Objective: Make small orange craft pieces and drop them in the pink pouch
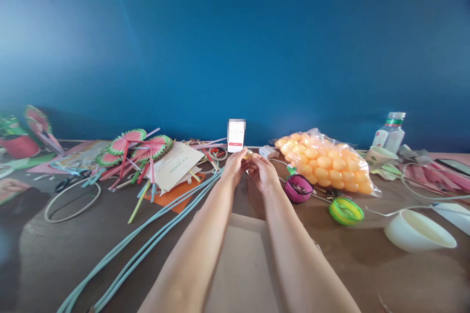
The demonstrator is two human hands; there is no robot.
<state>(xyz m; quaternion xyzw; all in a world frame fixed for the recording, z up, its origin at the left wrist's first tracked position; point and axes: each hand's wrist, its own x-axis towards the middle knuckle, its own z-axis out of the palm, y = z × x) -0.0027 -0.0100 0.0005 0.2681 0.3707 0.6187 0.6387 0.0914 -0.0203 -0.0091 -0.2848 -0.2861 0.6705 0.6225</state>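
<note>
Both arms reach forward over the brown table, and the hands meet near its far side. My left hand is closed in a pinch on a tiny yellowish piece, too small to name. My right hand is closed beside it, its fingertips at the same piece. Just beyond the hands a phone with a lit white screen stands upright. A small white box lies to the right of the fingers. Below the wrists is a beige flat surface.
Left are red-and-green paper fans, papers, light-blue tubes and another person's hand. To the right lie a bag of orange balls, a purple pouch, a green-yellow ring-shaped item, a white bowl and a bottle. A blue partition rises behind.
</note>
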